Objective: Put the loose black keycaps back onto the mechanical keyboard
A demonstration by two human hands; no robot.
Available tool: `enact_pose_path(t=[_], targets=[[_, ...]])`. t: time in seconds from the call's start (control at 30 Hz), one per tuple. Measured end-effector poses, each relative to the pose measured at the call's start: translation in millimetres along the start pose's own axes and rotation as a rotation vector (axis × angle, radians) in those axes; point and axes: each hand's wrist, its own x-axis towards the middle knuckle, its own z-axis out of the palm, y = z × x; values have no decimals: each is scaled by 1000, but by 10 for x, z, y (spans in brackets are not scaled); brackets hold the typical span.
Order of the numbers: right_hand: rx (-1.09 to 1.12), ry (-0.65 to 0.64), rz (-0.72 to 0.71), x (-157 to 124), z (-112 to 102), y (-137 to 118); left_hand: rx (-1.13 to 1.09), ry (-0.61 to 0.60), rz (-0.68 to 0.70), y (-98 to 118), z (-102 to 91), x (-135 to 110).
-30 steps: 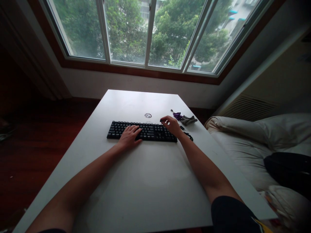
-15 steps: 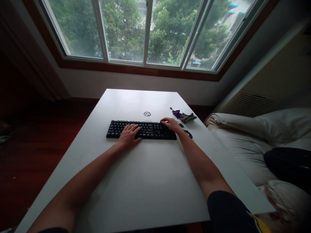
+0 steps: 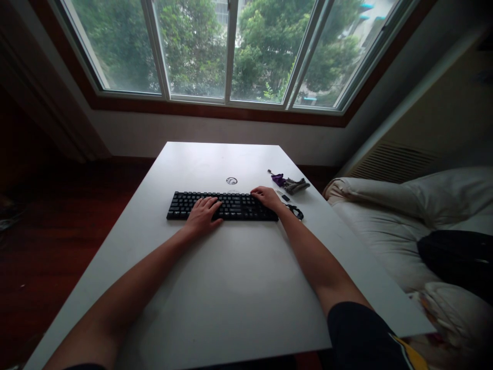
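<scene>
A black full-size keyboard [image 3: 231,211] lies flat on the white table [image 3: 227,277]. My left hand [image 3: 203,211] rests on its middle-left keys, fingers spread and the thumb at the front edge. Over the number pad side is my right hand [image 3: 266,197], its bent fingers reaching left to the keyboard's back edge; no object shows in them. Some of the keys are hidden beneath both hands. Close to my right wrist lies a coiled black cable [image 3: 296,211], with a small dark piece [image 3: 285,197] just behind it.
Behind the keyboard is a round dark-and-white mark or disc [image 3: 231,181]. A purple cloth item [image 3: 278,179] and a grey crumpled cloth [image 3: 296,186] lie at the table's right side. A pale sofa [image 3: 385,226] with a dark bag [image 3: 456,259] stands to the right; a window [image 3: 227,51] is ahead.
My right hand has shifted slightly left along the keyboard's back edge. My left hand keeps its place on the keys. The whole view has moved very slightly.
</scene>
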Motion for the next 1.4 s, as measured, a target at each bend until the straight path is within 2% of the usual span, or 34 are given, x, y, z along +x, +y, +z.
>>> enact_pose_path(t=[0.23, 0.53, 1.4], targets=[[-66, 73, -27, -57, 40, -69, -5, -7, -1, 26, -35, 6], [-15, 99, -21, -66, 67, -29, 15, -2, 7, 15, -13, -2], [-122, 65, -52, -112, 9, -167, -4, 0, 4, -8, 8, 2]])
